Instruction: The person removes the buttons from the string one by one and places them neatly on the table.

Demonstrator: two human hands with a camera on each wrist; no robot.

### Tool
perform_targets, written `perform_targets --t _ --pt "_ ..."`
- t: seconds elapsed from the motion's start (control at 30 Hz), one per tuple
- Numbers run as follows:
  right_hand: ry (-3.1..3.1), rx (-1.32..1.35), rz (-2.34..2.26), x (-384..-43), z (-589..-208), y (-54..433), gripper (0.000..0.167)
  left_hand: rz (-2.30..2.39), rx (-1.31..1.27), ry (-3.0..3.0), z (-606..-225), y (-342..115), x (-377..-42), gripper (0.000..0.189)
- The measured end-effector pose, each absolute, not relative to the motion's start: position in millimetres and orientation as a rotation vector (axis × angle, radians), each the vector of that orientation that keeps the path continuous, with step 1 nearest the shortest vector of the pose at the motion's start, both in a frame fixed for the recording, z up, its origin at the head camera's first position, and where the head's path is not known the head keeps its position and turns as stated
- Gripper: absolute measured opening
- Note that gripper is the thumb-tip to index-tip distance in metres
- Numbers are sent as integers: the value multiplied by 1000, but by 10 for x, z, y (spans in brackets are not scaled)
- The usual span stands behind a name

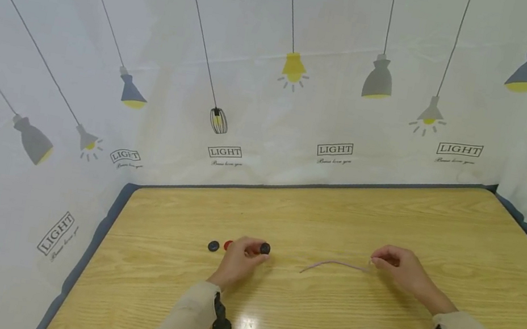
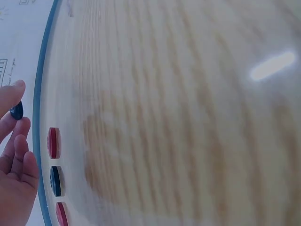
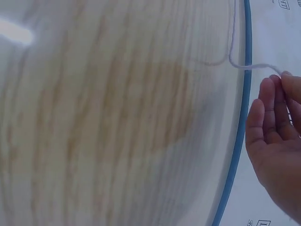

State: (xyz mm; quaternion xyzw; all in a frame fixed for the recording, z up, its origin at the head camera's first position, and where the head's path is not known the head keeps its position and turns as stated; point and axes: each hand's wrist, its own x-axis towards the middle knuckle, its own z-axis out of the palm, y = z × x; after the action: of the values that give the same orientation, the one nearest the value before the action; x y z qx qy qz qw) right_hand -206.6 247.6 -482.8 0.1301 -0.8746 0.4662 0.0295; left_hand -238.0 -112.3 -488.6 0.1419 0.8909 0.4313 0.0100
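Note:
My left hand [image 1: 239, 261] pinches a black round button [image 1: 265, 248] between thumb and fingers, above the table. In the left wrist view this button [image 2: 17, 111] appears edge-on at the fingertips. Near that hand a dark button [image 1: 214, 246] and a red button [image 1: 228, 245] lie on the table, the red one partly covered by the hand. My right hand [image 1: 399, 269] pinches one end of a thin pale purple string [image 1: 336, 263]. From those fingertips the string [image 3: 231, 47] trails leftward over the tabletop.
The left wrist view has a red button [image 2: 54, 142], a dark button [image 2: 55, 181] and another red button [image 2: 61, 214] in a row. The wooden table [image 1: 321, 323] meets a white lamp-printed sheet [image 1: 303, 107] at its back and sides.

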Motion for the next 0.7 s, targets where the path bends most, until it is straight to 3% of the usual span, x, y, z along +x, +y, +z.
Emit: perform_targets --t 0.7 --pt "-2724 465 1440 -2059 -4861 2461 12 1068 604 2875 -4902 -921 -2596 31"
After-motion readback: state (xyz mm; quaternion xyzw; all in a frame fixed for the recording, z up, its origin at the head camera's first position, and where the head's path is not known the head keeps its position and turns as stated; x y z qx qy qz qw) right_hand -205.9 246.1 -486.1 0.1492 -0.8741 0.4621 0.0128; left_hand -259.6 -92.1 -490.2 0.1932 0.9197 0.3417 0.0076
